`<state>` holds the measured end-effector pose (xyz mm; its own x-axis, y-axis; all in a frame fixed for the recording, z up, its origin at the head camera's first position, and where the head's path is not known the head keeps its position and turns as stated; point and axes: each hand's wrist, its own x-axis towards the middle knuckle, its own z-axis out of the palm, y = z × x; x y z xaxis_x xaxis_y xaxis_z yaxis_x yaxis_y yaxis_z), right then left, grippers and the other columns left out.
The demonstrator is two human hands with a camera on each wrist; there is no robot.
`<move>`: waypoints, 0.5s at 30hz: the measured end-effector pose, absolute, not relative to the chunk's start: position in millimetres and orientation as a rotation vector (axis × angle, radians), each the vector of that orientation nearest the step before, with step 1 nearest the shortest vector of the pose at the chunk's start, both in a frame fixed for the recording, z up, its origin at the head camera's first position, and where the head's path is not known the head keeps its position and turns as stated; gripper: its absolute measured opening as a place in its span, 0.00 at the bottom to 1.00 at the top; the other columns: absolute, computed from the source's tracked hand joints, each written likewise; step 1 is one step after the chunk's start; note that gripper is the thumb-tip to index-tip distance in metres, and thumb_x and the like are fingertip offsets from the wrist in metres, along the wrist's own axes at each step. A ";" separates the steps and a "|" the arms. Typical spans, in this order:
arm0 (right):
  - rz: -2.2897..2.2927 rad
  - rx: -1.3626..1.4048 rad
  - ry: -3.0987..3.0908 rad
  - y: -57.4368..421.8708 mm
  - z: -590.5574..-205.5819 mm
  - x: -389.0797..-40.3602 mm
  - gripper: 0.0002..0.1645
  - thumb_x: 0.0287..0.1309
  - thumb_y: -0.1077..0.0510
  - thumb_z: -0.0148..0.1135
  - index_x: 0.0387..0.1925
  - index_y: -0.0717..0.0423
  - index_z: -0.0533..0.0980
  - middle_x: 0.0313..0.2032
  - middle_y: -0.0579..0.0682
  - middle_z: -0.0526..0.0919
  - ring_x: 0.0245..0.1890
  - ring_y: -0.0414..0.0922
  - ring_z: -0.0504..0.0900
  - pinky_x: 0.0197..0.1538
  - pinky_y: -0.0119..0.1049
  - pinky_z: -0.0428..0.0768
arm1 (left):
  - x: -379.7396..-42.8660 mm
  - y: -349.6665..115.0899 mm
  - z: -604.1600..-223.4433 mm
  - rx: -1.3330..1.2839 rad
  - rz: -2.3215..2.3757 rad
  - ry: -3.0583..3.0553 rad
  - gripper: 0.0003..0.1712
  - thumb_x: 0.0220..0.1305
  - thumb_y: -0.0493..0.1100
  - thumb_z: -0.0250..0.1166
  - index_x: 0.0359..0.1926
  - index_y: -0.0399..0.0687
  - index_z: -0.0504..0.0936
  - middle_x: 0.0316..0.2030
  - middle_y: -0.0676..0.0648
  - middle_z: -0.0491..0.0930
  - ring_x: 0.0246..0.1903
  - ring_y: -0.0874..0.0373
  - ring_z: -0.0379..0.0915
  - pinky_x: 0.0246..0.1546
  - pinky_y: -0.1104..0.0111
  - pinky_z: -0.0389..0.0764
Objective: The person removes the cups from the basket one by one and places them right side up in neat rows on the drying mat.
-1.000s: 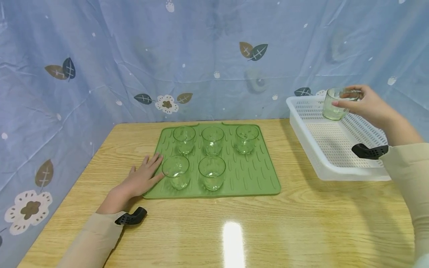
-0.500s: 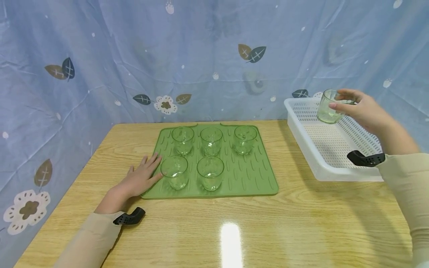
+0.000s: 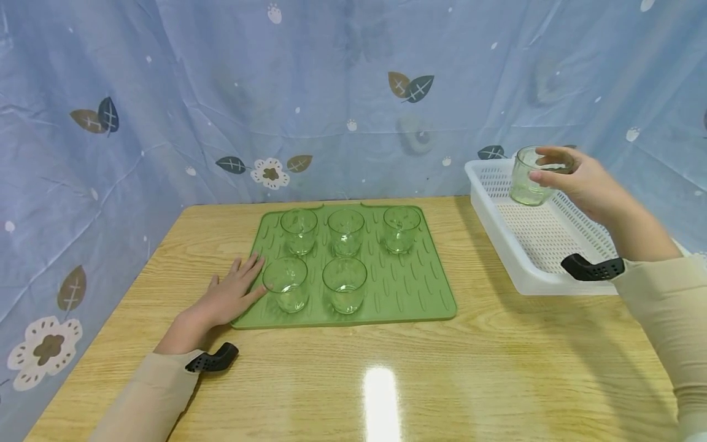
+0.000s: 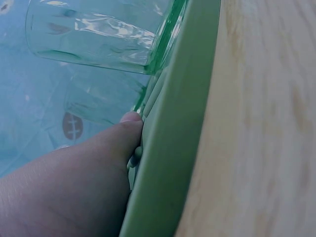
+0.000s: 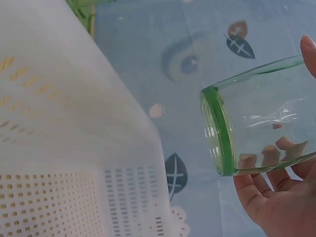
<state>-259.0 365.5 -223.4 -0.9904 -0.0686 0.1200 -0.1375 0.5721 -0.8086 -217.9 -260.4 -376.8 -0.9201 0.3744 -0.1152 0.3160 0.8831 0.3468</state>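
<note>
My right hand [image 3: 588, 184] grips a clear greenish drinking glass [image 3: 527, 179] by its side, thumb in front and fingers behind, over the white basket [image 3: 502, 252]. In the right wrist view the held glass [image 5: 266, 118] shows its thick green base beside the basket's wall [image 5: 123, 113]. My left hand [image 3: 226, 298] lies with spread fingers on the left edge of the green drying mat [image 3: 414, 288]. Its thumb [image 4: 129, 123] is close to the nearest glass [image 4: 98, 34] in the left wrist view. Several matching glasses stand upright on the mat, among them a front one [image 3: 345, 285].
The basket has perforated walls and stands at the right of the wooden table [image 3: 309, 380]. A blue patterned curtain [image 3: 331, 110] hangs behind. Two glasses stand in the mat's front row; the right front part of the mat [image 3: 409, 294] shows bare ridges.
My right hand has carried the glass a little to the left, towards the basket's left rim. The left hand stays in place on the mat; the view has shifted slightly.
</note>
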 end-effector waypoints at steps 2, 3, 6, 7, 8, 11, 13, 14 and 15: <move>1.419 0.191 -2.707 360.9 -222.8 -258.0 0.39 0.74 0.52 0.60 0.79 0.53 0.57 0.56 0.34 0.66 0.51 0.31 0.69 0.49 0.22 0.67 | -217.7 -260.3 -376.5 0.531 0.485 2.872 0.45 0.81 0.63 0.46 0.82 0.41 0.46 0.80 0.35 0.40 0.77 0.29 0.29 0.62 0.21 0.34; 1.420 0.196 -2.705 358.5 -222.4 -257.5 0.39 0.74 0.52 0.60 0.79 0.53 0.58 0.56 0.34 0.66 0.51 0.31 0.69 0.49 0.22 0.67 | -217.6 -260.1 -376.4 0.531 0.485 2.872 0.45 0.81 0.64 0.46 0.82 0.41 0.46 0.80 0.35 0.40 0.77 0.29 0.29 0.62 0.21 0.34; 1.423 0.219 -2.706 351.1 -221.9 -256.2 0.39 0.75 0.52 0.59 0.79 0.53 0.57 0.57 0.34 0.65 0.53 0.31 0.68 0.50 0.22 0.66 | -217.0 -259.6 -375.8 0.531 0.484 2.874 0.45 0.81 0.64 0.46 0.82 0.41 0.46 0.80 0.35 0.40 0.77 0.29 0.29 0.62 0.21 0.34; 1.427 0.229 -2.709 348.6 -221.8 -255.8 0.39 0.75 0.52 0.59 0.79 0.54 0.56 0.58 0.34 0.65 0.54 0.32 0.67 0.50 0.22 0.66 | -216.6 -259.4 -375.5 0.531 0.486 2.875 0.45 0.81 0.64 0.46 0.82 0.41 0.46 0.80 0.35 0.40 0.77 0.29 0.29 0.62 0.21 0.34; 1.443 0.240 -2.709 345.7 -221.8 -255.2 0.39 0.75 0.53 0.58 0.79 0.55 0.56 0.59 0.35 0.65 0.55 0.33 0.67 0.51 0.22 0.67 | -216.3 -259.2 -375.3 0.530 0.488 2.874 0.45 0.81 0.64 0.46 0.82 0.41 0.46 0.80 0.35 0.39 0.77 0.29 0.29 0.62 0.21 0.33; 1.493 0.257 -2.700 336.7 -221.5 -252.7 0.37 0.75 0.54 0.58 0.78 0.54 0.57 0.59 0.35 0.64 0.59 0.37 0.67 0.53 0.23 0.68 | -215.6 -259.0 -374.7 0.527 0.487 2.872 0.45 0.80 0.64 0.45 0.82 0.41 0.46 0.80 0.35 0.39 0.77 0.29 0.28 0.62 0.22 0.33; 1.524 0.268 -2.697 330.2 -221.2 -250.9 0.35 0.75 0.54 0.58 0.77 0.51 0.58 0.60 0.36 0.64 0.62 0.40 0.67 0.54 0.24 0.68 | -215.5 -259.0 -374.2 0.524 0.490 2.869 0.45 0.80 0.64 0.46 0.82 0.41 0.46 0.80 0.35 0.39 0.77 0.29 0.28 0.62 0.22 0.33; 1.539 0.274 -2.692 326.8 -221.1 -249.8 0.34 0.75 0.54 0.58 0.76 0.50 0.59 0.60 0.36 0.64 0.64 0.41 0.67 0.54 0.25 0.69 | -215.6 -259.0 -374.0 0.524 0.488 2.870 0.45 0.80 0.64 0.45 0.82 0.41 0.46 0.80 0.35 0.39 0.77 0.29 0.28 0.62 0.22 0.33; 1.545 0.281 -2.688 323.6 -221.0 -248.6 0.33 0.75 0.54 0.58 0.75 0.49 0.60 0.60 0.36 0.64 0.65 0.42 0.66 0.55 0.25 0.69 | -215.6 -258.9 -373.7 0.524 0.488 2.871 0.45 0.80 0.64 0.45 0.82 0.41 0.46 0.80 0.35 0.39 0.77 0.29 0.28 0.62 0.22 0.33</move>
<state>-248.6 323.6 -221.0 -0.9833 -0.1419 0.1142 -0.1701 0.4910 -0.8544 -215.6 -258.9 -373.7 -0.9212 0.3708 -0.1177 0.3111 0.8837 0.3497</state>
